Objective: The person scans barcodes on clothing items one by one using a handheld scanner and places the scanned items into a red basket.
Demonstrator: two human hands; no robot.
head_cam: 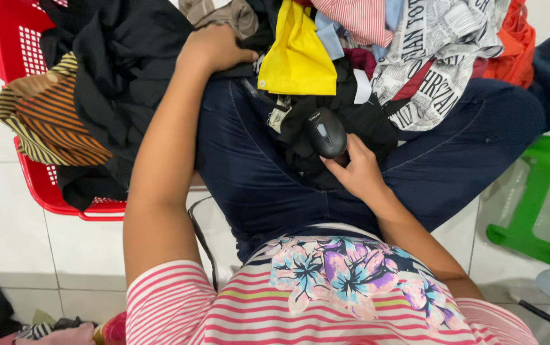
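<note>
Mid-frame, the right hand (356, 171) grips a black scanner (327, 132) over the lap. The left hand (214, 48), upper centre, clutches black cloth (121, 57). A red basket (16, 57) sits upper left, a yellow garment (298, 54) just above the scanner.

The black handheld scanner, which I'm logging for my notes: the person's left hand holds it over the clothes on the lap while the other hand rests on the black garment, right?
Not quite. The head view shows the right hand holding the black handheld scanner over the clothes; the left hand rests on the black garment.
</note>
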